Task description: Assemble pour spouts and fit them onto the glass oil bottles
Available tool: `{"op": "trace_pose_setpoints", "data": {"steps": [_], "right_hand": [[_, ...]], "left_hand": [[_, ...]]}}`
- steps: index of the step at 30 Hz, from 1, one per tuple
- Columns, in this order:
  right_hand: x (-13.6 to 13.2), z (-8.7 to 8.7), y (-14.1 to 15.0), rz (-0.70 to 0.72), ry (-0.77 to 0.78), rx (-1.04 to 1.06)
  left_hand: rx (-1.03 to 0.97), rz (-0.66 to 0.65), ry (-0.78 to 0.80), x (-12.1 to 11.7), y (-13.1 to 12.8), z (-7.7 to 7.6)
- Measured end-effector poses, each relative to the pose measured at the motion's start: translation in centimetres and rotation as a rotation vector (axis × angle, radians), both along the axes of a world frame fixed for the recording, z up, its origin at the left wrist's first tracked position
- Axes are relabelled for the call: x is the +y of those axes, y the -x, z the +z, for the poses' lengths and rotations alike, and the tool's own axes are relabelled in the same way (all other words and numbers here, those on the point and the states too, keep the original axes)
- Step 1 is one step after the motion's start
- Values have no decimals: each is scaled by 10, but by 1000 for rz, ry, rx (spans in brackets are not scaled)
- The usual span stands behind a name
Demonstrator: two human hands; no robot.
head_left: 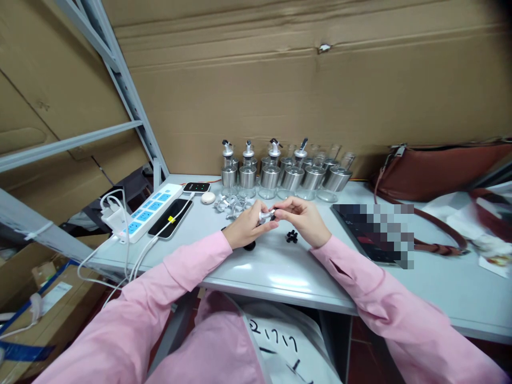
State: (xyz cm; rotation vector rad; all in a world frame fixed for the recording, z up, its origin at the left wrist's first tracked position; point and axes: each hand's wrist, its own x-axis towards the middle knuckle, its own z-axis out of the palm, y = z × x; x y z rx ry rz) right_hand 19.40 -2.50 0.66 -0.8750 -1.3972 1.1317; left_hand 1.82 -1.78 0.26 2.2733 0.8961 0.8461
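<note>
A smooth, glossy pale-grey tabletop [280, 277] is reflecting light, and creased brown cardboard [256, 85] is rising behind it. Clear glass bottles with brushed-metal sleeves [270, 175] are standing in rows near the cardboard — slim necks, bare glass bases — and four are carrying silver pourers with dark tips [274, 148]. A reddish-brown bag [436, 173] is slumping at the right.

Above the tabletop, between both hands, a small, shiny silver pourer top [264, 217] is showing a rounded, pale metallic body (the fingers are hiding much of it). The left hand [248, 225] is pinching it between thumb and fingers; the right hand [304, 218] is pinching a tiny black piece [272, 215] at its end. Small black pieces [292, 236] are lying clustered near the right hand, while loose silver pourer parts [230, 205] are lying heaped beyond the left.
</note>
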Motion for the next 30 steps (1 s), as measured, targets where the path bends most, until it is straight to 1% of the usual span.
{"op": "trace_pose_setpoints", "data": {"steps": [6, 14, 23, 30], "right_hand": [[0, 0, 1, 17, 0, 7], [0, 1, -3, 6, 66, 30], [1, -2, -3, -48, 58, 24], [-1, -1, -1, -64, 69, 26]], "left_hand": [[11, 9, -37, -2, 0, 0], [-53, 2, -8, -3, 1, 4], [-51, 21, 22, -5, 0, 6], [-27, 37, 44, -5, 0, 6]]}}
